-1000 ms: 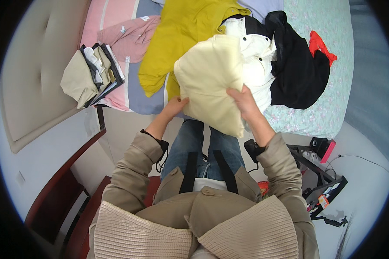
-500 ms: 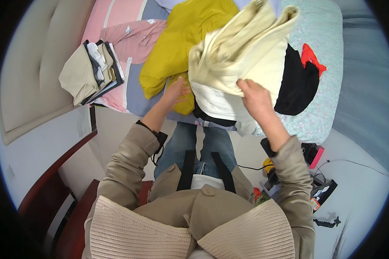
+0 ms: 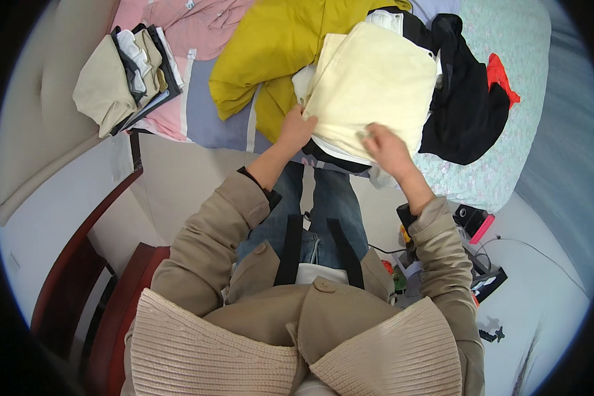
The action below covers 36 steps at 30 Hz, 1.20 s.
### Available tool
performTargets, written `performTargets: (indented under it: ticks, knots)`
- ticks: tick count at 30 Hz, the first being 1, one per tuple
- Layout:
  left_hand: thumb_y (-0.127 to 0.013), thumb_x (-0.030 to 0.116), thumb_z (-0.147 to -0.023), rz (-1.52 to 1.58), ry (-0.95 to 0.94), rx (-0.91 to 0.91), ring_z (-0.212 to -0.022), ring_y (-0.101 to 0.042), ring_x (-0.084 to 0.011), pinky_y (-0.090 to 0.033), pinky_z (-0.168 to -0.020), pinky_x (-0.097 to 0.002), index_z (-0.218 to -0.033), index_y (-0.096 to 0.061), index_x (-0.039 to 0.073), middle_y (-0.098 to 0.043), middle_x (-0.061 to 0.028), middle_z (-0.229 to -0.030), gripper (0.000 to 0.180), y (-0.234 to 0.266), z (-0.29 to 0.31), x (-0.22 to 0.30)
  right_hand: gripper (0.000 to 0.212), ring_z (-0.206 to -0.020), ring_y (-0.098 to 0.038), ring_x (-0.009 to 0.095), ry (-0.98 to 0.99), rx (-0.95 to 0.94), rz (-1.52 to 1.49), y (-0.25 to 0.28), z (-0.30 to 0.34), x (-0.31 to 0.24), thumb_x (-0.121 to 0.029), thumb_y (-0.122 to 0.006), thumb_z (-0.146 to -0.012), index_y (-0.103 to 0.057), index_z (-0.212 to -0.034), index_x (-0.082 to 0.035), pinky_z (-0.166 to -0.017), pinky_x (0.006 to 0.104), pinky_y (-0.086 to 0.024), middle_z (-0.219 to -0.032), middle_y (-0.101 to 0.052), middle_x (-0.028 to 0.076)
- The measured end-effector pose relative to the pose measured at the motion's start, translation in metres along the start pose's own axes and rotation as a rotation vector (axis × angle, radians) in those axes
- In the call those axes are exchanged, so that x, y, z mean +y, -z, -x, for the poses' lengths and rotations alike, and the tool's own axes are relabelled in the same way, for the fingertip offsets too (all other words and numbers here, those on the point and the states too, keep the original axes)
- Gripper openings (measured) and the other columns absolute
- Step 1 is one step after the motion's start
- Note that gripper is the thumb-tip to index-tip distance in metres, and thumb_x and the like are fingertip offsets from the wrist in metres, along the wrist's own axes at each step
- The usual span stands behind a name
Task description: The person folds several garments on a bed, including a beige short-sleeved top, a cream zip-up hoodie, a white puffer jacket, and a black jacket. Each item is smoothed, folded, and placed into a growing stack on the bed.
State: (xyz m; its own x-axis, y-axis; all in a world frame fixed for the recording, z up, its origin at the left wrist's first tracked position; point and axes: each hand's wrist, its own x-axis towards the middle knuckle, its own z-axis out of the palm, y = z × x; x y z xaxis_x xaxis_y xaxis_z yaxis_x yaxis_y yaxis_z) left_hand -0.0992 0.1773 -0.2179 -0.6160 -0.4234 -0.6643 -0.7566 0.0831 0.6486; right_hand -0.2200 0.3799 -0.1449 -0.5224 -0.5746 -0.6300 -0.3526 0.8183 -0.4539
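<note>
A cream folded garment (image 3: 376,86), thick and squared off, lies flat on the white clothing under it, near the bed's front edge. At its near left corner my left hand (image 3: 298,129) is closed, pinching the fabric. My right hand (image 3: 391,153) is over its near edge, fingers a little apart and slightly blurred, with no cloth visibly gripped. Left of the garment spreads a mustard-yellow piece of clothing (image 3: 257,59). Black clothing (image 3: 465,119) lies crumpled on its right.
A stack of folded clothes (image 3: 109,92) sits at the bed's left side, near a pink garment (image 3: 198,33). A red cloth (image 3: 501,80) pokes out beside the black clothing. Below the bed, a dark red wooden chair (image 3: 66,290) stands left; boxes and a cable (image 3: 531,244) lie right.
The cream garment has been laid down flat from its raised, loosely folded state. My left hand has moved right and taken hold of its corner. My right hand has released its edge.
</note>
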Motion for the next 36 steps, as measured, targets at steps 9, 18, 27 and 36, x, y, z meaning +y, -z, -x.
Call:
performTargets:
  ticks: [9, 18, 27, 36]
  knots:
    - [-0.071, 0.029, -0.071, 0.139, 0.106, -0.039, -0.102, -0.052, -0.0233, -0.042, -0.083, -0.0329, -0.12, -0.041, -0.007, -0.053, -0.0169, -0.113, 0.068, -0.034, -0.008, -0.055, 0.074, -0.097, -0.052, 0.027, -0.402, 0.736, -0.276, -0.033, 0.004, 0.068, -0.027, -0.076, -0.067, -0.039, -0.12, 0.009, -0.083, 0.0353, -0.044, -0.117, -0.047, 0.021]
    - [-0.065, 0.033, -0.076, 0.058, 0.232, -0.232, -0.11, -0.048, -0.027, -0.037, -0.094, -0.0339, -0.121, -0.041, -0.007, -0.05, -0.0206, -0.118, 0.065, 0.012, -0.016, -0.032, 0.05, -0.1, -0.055, 0.02, -0.288, 0.401, -1.083, -0.03, 0.025, 0.074, -0.008, -0.062, -0.077, -0.043, -0.122, 0.004, -0.087, 0.0294, -0.043, -0.112, -0.057, 0.014]
    - [-0.065, 0.017, -0.076, -0.16, -1.086, 0.216, -0.098, -0.052, -0.0299, -0.04, -0.087, -0.0373, -0.101, -0.059, 0.006, -0.058, -0.012, -0.102, 0.028, 0.028, -0.047, 0.138, 0.044, -0.097, -0.055, 0.038, -0.151, 0.586, -0.493, -0.038, 0.057, 0.021, -0.006, -0.055, -0.078, -0.044, -0.121, -0.005, -0.081, 0.0385, -0.045, -0.104, -0.057, 0.024]
    - [-0.054, 0.023, -0.083, -0.537, -1.086, 0.131, -0.083, -0.057, -0.0309, -0.045, -0.073, -0.0378, -0.085, -0.062, 0.006, -0.062, -0.0126, -0.087, 0.019, -0.04, -0.063, 0.215, 0.037, -0.094, -0.054, 0.041, -0.045, 0.478, -0.389, -0.027, 0.059, 0.042, -0.009, -0.057, -0.079, -0.046, -0.114, 0.0, -0.078, 0.0426, -0.045, -0.103, -0.056, 0.025]
